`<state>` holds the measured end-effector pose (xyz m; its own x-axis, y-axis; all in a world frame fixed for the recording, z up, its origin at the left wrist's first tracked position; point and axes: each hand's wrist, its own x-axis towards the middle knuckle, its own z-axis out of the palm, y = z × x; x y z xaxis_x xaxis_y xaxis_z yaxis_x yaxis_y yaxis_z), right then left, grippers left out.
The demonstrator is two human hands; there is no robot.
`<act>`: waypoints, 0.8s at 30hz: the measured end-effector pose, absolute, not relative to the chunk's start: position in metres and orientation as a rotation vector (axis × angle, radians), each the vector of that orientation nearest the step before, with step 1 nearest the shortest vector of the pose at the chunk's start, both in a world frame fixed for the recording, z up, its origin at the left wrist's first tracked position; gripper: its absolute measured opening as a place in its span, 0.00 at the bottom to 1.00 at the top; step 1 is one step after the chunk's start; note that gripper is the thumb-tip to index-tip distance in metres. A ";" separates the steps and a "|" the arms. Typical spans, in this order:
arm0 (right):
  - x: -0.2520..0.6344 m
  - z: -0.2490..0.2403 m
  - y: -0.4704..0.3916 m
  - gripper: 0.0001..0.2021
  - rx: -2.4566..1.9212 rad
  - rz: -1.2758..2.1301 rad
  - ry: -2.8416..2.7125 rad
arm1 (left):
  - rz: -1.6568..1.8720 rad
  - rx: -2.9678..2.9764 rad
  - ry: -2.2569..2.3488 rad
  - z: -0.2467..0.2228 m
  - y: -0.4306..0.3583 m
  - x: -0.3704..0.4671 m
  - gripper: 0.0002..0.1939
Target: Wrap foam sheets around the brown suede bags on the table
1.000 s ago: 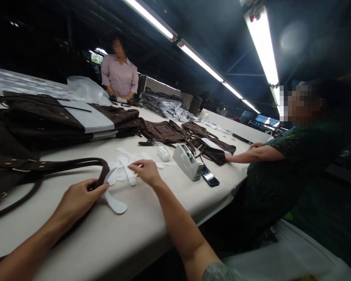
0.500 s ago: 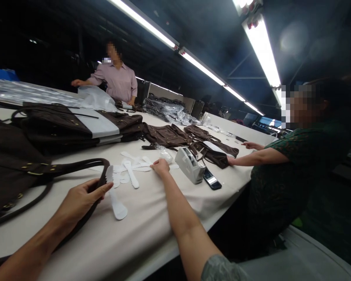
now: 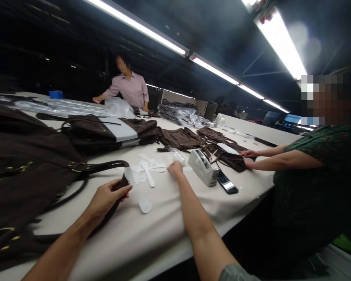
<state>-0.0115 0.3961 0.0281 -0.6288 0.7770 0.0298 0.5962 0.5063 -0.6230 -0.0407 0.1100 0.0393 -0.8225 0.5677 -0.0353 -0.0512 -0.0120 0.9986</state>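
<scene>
My left hand (image 3: 105, 201) is closed round the dark brown strap handle (image 3: 105, 167) of a brown bag (image 3: 26, 156) lying at the left. Pinched against that handle is a white paper strip (image 3: 145, 205) with a jagged edge and a rounded lower end. My right hand (image 3: 176, 168) is low over the table, its fingers pressed together among loose white paper strips (image 3: 148, 175). Whatever lies between those fingertips is too small to make out. Just beyond them sits a clear plastic packet (image 3: 178, 157).
Right of my right hand stand a grey tape dispenser (image 3: 203, 168) and a phone (image 3: 227, 182). More brown bags (image 3: 178, 137) lie across the cloth-covered table (image 3: 163, 226). One co-worker (image 3: 316, 156) handles a bag at the right; another (image 3: 131, 89) stands across the table.
The view has swung left, so everything appears further right. Both my hands keep about the same place over the table. The right-hand co-worker's far hand has come down onto the bag.
</scene>
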 end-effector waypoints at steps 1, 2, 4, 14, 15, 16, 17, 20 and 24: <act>-0.009 0.029 0.393 0.06 -1.157 0.850 -2.425 | 1.931 0.539 1.824 0.039 0.111 -0.041 0.26; -0.005 0.031 0.389 0.06 -1.155 0.865 -2.400 | 1.975 0.536 1.812 0.039 0.111 -0.041 0.25; 0.004 0.038 0.378 0.08 -1.102 0.901 -2.346 | 2.049 0.522 1.779 0.038 0.112 -0.037 0.22; 0.000 0.039 0.345 0.25 -0.444 1.806 -1.739 | 2.243 0.498 1.863 0.027 0.114 -0.037 0.22; 0.005 0.038 0.337 0.28 -0.403 1.887 -1.834 | 2.294 0.501 1.861 0.028 0.112 -0.037 0.23; 0.011 0.036 0.329 0.29 -0.364 1.950 -1.987 | 2.356 0.500 1.860 0.030 0.110 -0.037 0.24; 0.016 0.034 0.320 0.29 -0.309 1.994 -2.174 | 2.421 0.494 1.862 0.033 0.108 -0.037 0.24; 0.023 0.024 0.296 0.27 -0.022 1.996 -2.680 | 2.597 0.485 1.868 0.039 0.103 -0.038 0.25; 0.010 0.005 0.274 0.26 0.153 1.965 -2.790 | 2.505 0.590 1.842 0.036 0.105 -0.024 0.27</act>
